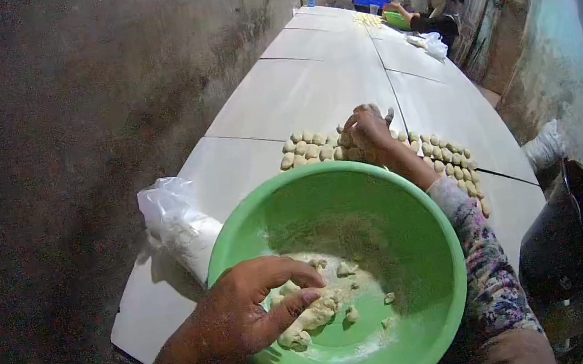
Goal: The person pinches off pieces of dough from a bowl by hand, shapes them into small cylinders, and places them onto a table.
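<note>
A green plastic basin (450, 256) stands in front of me, dusted inside with white powder. In it lie a lump of pale dough (318, 316) and several small crumbs. My left hand (250, 306) reaches over the basin's left side, thumb and forefinger curved closely round some of the dough. Past the far rim, my right hand (371, 127) is lowered among rows of small dough balls (311, 150). Its fingers are bent downward, and whatever is under the fingertips is hidden. More dough balls (448, 157) lie in rows to the right of that wrist.
A clear plastic bag of white powder (189, 232) leans by the basin's left side on the white tabletop (308, 92). At the far end a person (438, 25) works beside a green basin (397, 19). A dark container (571, 237) stands at the right.
</note>
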`<action>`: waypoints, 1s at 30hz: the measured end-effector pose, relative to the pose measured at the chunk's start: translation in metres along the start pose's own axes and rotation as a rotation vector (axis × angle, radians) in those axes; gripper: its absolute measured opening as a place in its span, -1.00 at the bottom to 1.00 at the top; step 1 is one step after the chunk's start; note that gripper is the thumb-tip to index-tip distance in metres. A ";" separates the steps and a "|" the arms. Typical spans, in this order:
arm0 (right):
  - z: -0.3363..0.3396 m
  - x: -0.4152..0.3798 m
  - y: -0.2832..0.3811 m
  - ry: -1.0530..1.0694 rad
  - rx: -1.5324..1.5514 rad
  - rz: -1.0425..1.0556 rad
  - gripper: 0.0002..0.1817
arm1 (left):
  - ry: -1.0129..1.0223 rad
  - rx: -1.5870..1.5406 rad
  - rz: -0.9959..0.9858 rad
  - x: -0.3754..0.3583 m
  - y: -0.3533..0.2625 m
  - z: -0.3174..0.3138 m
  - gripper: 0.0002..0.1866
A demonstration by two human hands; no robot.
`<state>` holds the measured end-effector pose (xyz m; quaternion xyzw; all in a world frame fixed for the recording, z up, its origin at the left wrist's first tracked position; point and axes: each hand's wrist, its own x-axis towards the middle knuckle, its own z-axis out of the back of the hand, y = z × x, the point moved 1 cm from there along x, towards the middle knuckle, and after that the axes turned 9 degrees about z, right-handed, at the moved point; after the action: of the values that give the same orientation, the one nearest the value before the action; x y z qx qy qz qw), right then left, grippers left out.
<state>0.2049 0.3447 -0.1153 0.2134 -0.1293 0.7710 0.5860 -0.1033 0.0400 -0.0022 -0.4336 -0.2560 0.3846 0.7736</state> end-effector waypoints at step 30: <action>-0.019 -0.003 -0.012 0.103 0.412 -0.056 -0.06 | -0.021 0.027 -0.024 0.000 -0.004 -0.001 -0.74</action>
<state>0.2138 0.3540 -0.1345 0.2924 0.0670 0.7745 0.5570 -0.1005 0.0385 0.0004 -0.4158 -0.2641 0.3833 0.7813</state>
